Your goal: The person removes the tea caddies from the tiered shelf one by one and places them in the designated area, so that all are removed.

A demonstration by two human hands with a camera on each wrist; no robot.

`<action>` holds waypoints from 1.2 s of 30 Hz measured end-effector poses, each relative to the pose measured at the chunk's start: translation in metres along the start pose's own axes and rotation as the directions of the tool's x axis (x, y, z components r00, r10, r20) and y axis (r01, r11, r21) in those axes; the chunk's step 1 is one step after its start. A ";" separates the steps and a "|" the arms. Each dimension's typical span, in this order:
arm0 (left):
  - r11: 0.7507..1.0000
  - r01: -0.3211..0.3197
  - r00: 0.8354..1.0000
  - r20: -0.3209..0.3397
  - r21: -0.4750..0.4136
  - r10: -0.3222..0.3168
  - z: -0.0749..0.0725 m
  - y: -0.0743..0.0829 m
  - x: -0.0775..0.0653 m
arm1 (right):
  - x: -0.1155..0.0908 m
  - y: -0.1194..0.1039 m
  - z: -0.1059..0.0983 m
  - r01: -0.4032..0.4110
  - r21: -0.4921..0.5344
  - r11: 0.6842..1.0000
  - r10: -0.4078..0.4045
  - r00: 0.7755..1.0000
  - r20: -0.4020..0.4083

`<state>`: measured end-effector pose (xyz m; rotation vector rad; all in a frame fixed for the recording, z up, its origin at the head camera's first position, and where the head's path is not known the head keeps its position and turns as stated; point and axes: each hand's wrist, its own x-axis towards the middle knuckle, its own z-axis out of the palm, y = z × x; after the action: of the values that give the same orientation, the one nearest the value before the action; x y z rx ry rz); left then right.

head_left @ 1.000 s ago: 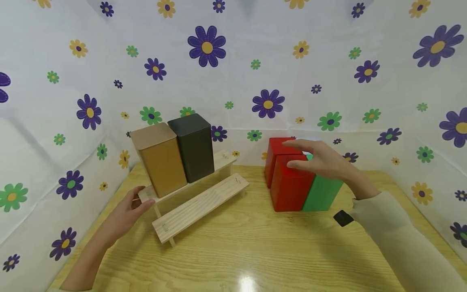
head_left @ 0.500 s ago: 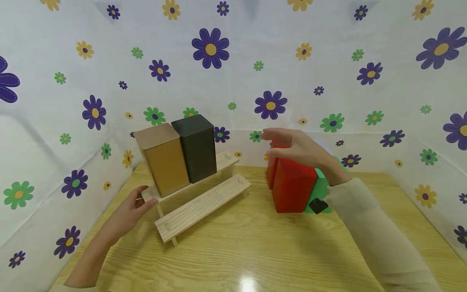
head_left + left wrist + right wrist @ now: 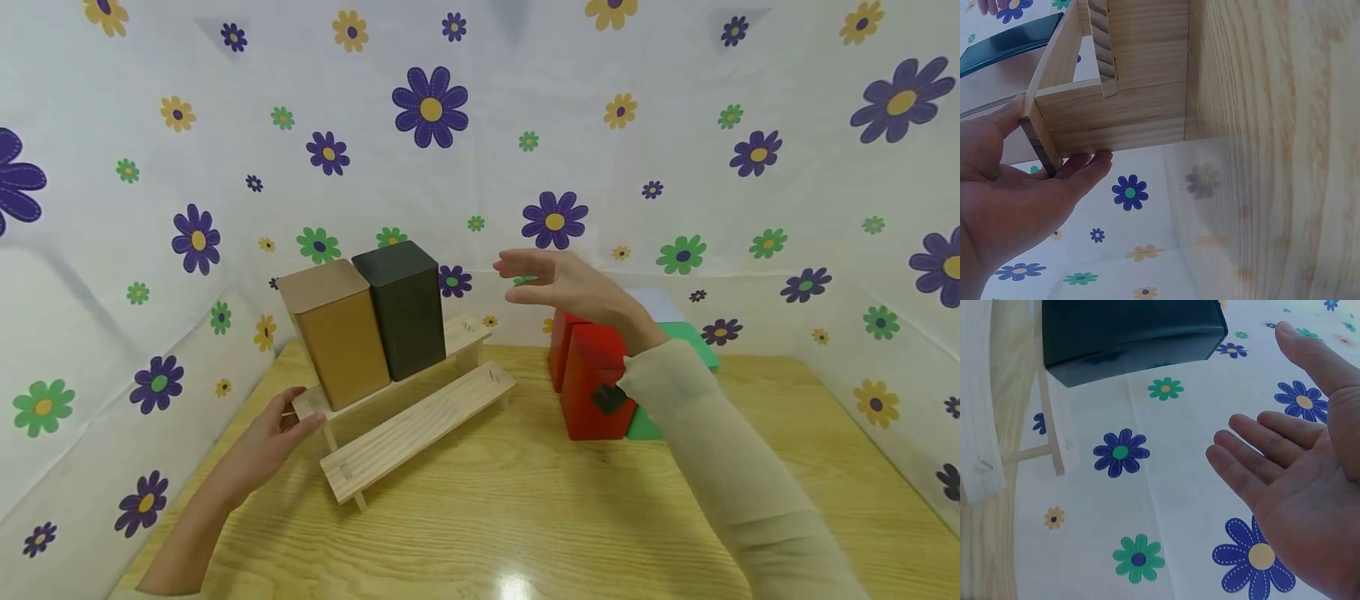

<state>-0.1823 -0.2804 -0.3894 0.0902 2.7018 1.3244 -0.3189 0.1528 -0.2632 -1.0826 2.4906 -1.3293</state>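
My left hand (image 3: 262,446) holds the left end of a two-tier wooden rack (image 3: 420,433). In the left wrist view, the thumb lies on the upper board and the fingers reach around behind its end. A gold box (image 3: 341,342) with a tan lid and a black box (image 3: 408,317) stand side by side on the upper tier. My right hand (image 3: 573,287) is in the air, right of the black box, with nothing in it. In the right wrist view its fingers are extended and the thumb is spread, a gap away from the black box (image 3: 1135,337).
Two red boxes (image 3: 596,392) stand on the table (image 3: 480,517) at the right, partly behind my right forearm. Beside them are a green box (image 3: 686,337) and a whitish one (image 3: 654,304), both partly covered. Flower-printed cloth (image 3: 480,167) encloses the back and sides.
My right hand has moved left and slightly up, from over the red boxes toward the black box. The left hand keeps its hold on the rack; the view has shifted slightly.
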 end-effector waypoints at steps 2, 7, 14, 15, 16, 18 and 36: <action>1.000 0.004 1.000 0.001 0.000 -0.004 0.000 -0.001 -0.001 | 0.007 -0.001 0.003 0.003 -0.014 1.000 -0.002 1.000 0.008; 1.000 0.006 1.000 -0.001 0.003 -0.006 -0.001 -0.003 -0.002 | 0.025 -0.002 0.011 0.005 -0.001 1.000 -0.005 1.000 0.003; 1.000 0.014 1.000 0.006 -0.019 -0.014 -0.002 -0.004 -0.004 | 0.053 -0.002 0.026 0.046 0.103 0.994 -0.045 0.999 -0.015; 1.000 0.012 1.000 0.006 -0.023 -0.012 -0.002 -0.004 -0.004 | 0.057 -0.002 0.028 0.047 0.112 0.993 -0.045 0.999 -0.015; 1.000 0.010 1.000 0.004 -0.027 -0.010 -0.002 -0.003 -0.004 | 0.060 -0.002 0.030 0.050 0.125 0.991 -0.048 0.999 -0.015; 0.999 0.005 1.000 0.002 -0.032 -0.004 -0.002 -0.003 -0.004 | 0.068 0.001 0.034 0.058 0.134 0.989 -0.057 0.998 -0.014; 0.999 -0.009 1.000 -0.008 -0.033 0.009 -0.001 0.000 -0.002 | 0.108 0.005 0.058 0.103 0.331 0.938 -0.126 0.991 0.049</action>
<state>-0.1803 -0.2817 -0.3885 0.0945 2.6880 1.3737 -0.3774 0.0461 -0.2795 -1.1831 2.0829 -1.6344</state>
